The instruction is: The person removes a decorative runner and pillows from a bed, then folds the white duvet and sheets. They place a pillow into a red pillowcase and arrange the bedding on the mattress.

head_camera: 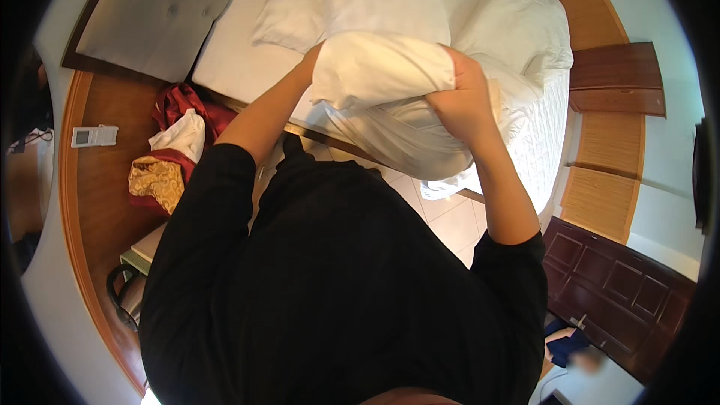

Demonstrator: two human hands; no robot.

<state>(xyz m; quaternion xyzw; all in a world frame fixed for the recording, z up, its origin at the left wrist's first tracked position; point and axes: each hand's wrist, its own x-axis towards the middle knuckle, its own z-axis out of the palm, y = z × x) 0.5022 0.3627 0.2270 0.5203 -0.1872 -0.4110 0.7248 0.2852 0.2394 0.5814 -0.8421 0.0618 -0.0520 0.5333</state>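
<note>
A bunched piece of white bed linen (385, 67) is held up over the near side of the bed, its loose folds hanging toward the floor. My left hand (316, 57) grips its left end, the fingers mostly hidden behind the cloth. At the other end, my right hand (464, 95) clasps the fabric with the thumb toward me. Beyond the linen, a white pillow (388, 5) lies on the mattress, with a second pillow (287, 11) to its left. A rumpled white duvet (512, 17) covers the right part of the bed.
On the wooden ledge at left are a remote control (94, 136), heaped red and gold fabric (157, 180) and an electric kettle (132, 298). The padded headboard (152, 17) rises at upper left. Another person (568, 346) is by the dark door (613, 287). Tiled floor (450, 225) shows below the bed.
</note>
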